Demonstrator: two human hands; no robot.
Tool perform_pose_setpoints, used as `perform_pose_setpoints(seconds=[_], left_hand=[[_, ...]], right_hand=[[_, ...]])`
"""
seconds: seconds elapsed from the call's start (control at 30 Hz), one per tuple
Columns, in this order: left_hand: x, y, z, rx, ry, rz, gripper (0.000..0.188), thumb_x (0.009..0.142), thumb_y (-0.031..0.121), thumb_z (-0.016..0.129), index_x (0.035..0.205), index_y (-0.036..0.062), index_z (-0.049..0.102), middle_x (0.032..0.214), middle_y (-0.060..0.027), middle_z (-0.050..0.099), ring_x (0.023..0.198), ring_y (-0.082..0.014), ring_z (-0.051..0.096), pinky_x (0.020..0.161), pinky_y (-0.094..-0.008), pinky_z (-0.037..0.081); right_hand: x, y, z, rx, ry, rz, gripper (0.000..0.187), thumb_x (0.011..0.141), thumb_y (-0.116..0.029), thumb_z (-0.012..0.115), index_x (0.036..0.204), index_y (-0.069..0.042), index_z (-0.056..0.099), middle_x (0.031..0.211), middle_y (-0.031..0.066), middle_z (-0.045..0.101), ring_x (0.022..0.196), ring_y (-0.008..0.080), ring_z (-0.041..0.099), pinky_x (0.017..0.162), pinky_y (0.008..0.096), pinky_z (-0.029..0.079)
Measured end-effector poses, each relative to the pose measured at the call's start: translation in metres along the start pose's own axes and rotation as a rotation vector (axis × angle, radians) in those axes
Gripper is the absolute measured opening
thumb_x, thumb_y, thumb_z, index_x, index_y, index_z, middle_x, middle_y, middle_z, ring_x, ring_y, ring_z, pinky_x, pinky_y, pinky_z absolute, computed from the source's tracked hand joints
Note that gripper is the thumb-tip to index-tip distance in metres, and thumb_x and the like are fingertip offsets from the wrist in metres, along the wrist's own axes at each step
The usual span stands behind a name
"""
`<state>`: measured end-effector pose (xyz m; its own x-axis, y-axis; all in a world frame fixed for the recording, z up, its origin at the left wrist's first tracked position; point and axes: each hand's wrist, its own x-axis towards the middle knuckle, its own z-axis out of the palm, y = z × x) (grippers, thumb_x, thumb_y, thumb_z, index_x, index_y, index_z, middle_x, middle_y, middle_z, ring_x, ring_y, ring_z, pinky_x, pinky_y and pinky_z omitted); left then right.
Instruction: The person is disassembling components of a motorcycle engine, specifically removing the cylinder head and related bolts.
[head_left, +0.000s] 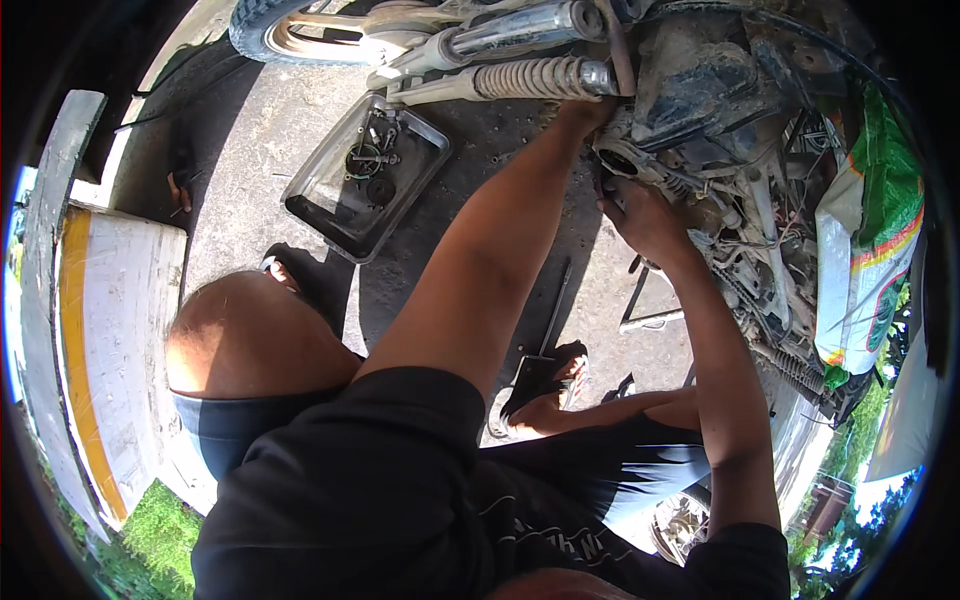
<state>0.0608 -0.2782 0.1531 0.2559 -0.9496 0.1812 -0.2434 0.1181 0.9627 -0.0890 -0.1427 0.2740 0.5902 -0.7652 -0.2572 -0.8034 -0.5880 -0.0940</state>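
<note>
A dirty, partly dismantled motorcycle lies across the top, with a ribbed fork leg (530, 80) and a smoother fork leg (520, 30) running from its wheel (255, 28). My left hand (588, 116) reaches in at the end of the ribbed leg, close to a curved brown metal bar (618, 55). Its fingers are hidden there. Just below, my right hand (648, 222) is at the underside of a round, open-mouthed metal part (622, 158). The thumb and forefinger bend toward each other around something dark and small that I cannot make out.
A metal tray (345, 232) holds several small parts, among them a dark gear-like disc (380, 190). Behind my right hand lies a heap of greasy parts (775, 235), beside a green and white sack (868, 235). A long thin rod (556, 310) lies near my foot (548, 408).
</note>
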Motion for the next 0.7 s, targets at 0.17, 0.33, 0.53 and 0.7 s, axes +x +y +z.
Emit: perform_pose_setpoints(seconds=[0.17,0.33,0.53,0.7], left_hand=[[-0.003,-0.013,-0.005,-0.187,-0.034,-0.024,0.046,0.086,0.039,0.066,0.108,-0.0006,0.074,0.100,-0.0191,0.074,0.087,-0.0293,0.072,0.076,-0.0405,0.056],[0.036,-0.061,0.011,-0.139,-0.189,0.078,0.045,0.085,0.034,0.070,0.110,-0.0023,0.072,0.098,-0.0169,0.074,0.081,-0.0261,0.068,0.074,-0.0382,0.054],[0.046,-0.050,0.002,-0.025,-0.247,0.195,0.045,0.085,0.034,0.070,0.102,-0.0079,0.071,0.090,-0.0155,0.073,0.077,-0.0250,0.066,0.071,-0.0382,0.052],[0.033,-0.017,-0.021,0.038,-0.306,0.195,0.047,0.083,0.037,0.071,0.096,-0.0083,0.072,0.083,-0.0155,0.072,0.075,-0.0256,0.065,0.068,-0.0378,0.051]], right_hand=[[0.001,0.003,-0.003,-0.006,0.233,-0.021,0.030,0.092,-0.022,0.069,0.101,0.006,0.062,0.091,0.0299,0.067,0.095,0.0470,0.065,0.083,0.0528,0.051],[-0.002,0.002,0.000,-0.012,0.186,0.002,0.032,0.094,-0.024,0.067,0.106,0.006,0.062,0.092,0.0294,0.068,0.093,0.0481,0.065,0.084,0.0530,0.051],[-0.004,0.002,-0.004,-0.021,0.089,0.035,0.044,0.096,-0.030,0.063,0.122,0.005,0.060,0.108,0.0320,0.067,0.105,0.0478,0.063,0.093,0.0518,0.049],[-0.006,0.009,-0.003,-0.014,0.096,0.031,0.041,0.095,-0.029,0.065,0.117,0.005,0.062,0.105,0.0310,0.067,0.103,0.0476,0.063,0.092,0.0522,0.049]])
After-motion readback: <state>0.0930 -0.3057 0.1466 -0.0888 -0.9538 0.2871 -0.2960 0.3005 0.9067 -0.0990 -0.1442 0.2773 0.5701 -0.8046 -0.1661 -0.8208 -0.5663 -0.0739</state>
